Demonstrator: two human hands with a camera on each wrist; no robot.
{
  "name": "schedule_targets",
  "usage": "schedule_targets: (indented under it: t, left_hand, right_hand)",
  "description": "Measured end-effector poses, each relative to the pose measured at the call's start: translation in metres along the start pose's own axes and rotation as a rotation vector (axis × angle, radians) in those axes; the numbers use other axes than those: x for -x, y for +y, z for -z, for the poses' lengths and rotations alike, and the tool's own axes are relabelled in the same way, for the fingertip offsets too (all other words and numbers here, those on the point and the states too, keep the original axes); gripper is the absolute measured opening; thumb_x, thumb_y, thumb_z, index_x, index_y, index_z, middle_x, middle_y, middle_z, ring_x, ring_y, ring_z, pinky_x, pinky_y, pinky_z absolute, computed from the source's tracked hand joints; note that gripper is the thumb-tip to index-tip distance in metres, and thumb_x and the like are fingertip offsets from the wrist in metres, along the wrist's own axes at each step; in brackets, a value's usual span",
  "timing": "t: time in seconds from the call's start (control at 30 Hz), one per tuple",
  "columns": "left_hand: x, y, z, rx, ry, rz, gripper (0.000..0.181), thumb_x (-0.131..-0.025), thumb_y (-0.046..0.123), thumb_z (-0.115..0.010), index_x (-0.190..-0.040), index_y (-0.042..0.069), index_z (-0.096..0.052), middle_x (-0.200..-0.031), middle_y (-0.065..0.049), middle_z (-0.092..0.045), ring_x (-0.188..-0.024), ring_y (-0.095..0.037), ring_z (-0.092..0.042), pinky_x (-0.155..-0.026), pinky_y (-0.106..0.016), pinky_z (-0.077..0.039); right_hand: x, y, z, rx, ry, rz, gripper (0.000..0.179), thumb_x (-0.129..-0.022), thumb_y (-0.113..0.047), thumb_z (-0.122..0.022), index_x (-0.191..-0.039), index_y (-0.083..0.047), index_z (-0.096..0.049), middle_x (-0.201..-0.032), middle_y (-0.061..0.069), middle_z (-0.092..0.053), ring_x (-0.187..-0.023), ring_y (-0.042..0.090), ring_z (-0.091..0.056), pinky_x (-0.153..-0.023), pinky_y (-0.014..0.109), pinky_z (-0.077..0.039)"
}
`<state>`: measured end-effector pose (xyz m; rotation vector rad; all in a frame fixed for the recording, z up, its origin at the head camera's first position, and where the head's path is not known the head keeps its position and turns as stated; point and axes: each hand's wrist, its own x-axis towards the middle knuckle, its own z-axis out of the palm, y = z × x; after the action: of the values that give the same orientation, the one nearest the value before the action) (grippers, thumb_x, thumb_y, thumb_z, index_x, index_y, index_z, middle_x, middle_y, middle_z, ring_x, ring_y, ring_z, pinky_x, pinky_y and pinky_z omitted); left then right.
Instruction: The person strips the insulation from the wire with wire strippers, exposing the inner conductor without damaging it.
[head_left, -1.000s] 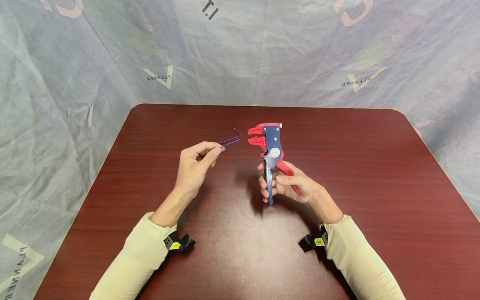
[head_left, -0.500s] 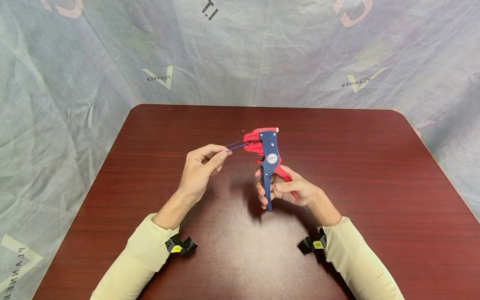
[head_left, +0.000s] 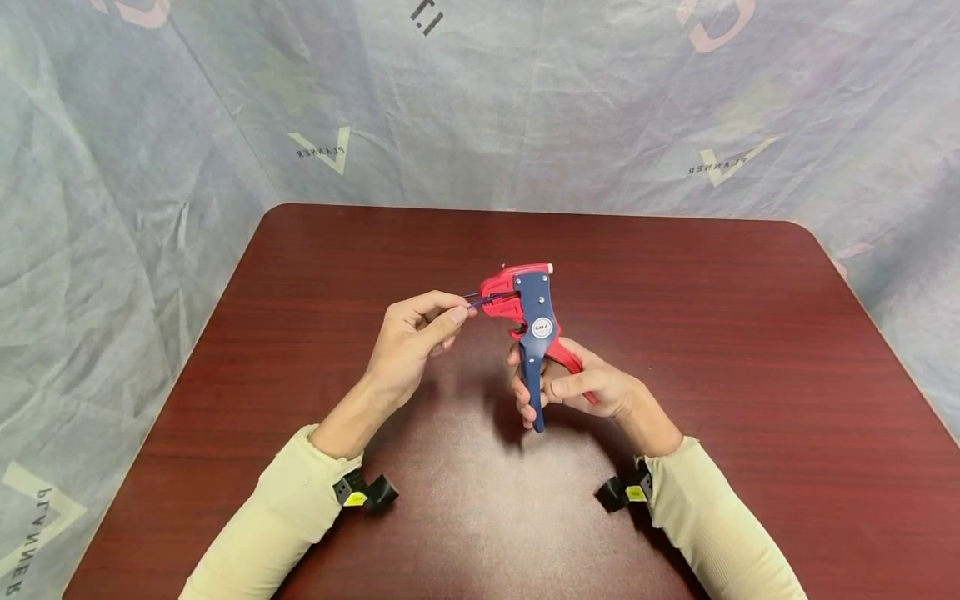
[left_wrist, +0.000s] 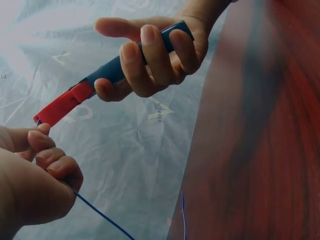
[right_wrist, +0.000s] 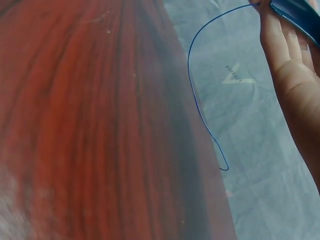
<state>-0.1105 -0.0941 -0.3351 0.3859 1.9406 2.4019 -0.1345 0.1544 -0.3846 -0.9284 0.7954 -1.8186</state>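
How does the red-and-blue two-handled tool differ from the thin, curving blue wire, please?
The red-and-blue two-handled tool is thick and rigid-looking, while the thin blue wire bends in a loose curve. The tool is two-coloured with a round white label; the wire looks plain blue. The right hand grips the tool, whereas the left hand pinches the wire. Both show blue, and both are hand-held.

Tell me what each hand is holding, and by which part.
The right hand grips the red-and-blue tool by its handles; the left hand pinches a thin blue wire just short of the tool's red head.
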Motion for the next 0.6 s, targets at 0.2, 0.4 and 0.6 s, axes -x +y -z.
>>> schedule_targets:
  t: [0.2,0.4,0.6]
  left_hand:
    - [0.0019,0.0024,-0.0016,-0.005,-0.014,0.023,0.032,-0.094,-0.003,-0.059,-0.087,0.024,-0.073,-0.063,0.007,-0.05,-0.059,-0.009,-0.038,-0.053,-0.02,-0.028]
    - [0.002,0.0031,-0.0018,-0.015,-0.021,0.041,0.03,-0.094,-0.003,-0.059,-0.086,0.023,-0.072,-0.063,0.006,-0.049,-0.059,-0.009,-0.038,-0.053,-0.021,-0.029]
    - [0.0023,0.0035,-0.0031,0.001,-0.01,0.054,0.03,-0.094,-0.003,-0.059,-0.084,0.023,-0.071,-0.061,0.006,-0.047,-0.058,-0.008,-0.037,-0.052,-0.02,-0.028]
  right_hand:
    - [-0.0008,0.0011,-0.0002,-0.003,-0.011,-0.012,0.041,-0.096,-0.007,-0.057,-0.136,-0.008,-0.045,-0.11,0.007,-0.065,-0.097,0.019,-0.069,-0.093,0.039,-0.055]
    - [-0.0003,0.0017,0.0001,-0.006,-0.021,-0.014,0.041,-0.097,-0.007,-0.056,-0.136,-0.008,-0.045,-0.11,0.007,-0.064,-0.097,0.019,-0.069,-0.092,0.04,-0.054]
    - [0.0,0.0004,-0.0007,0.004,-0.015,-0.02,0.042,-0.096,-0.005,-0.056,-0.136,-0.007,-0.044,-0.11,0.007,-0.064,-0.097,0.019,-0.069,-0.093,0.04,-0.054]
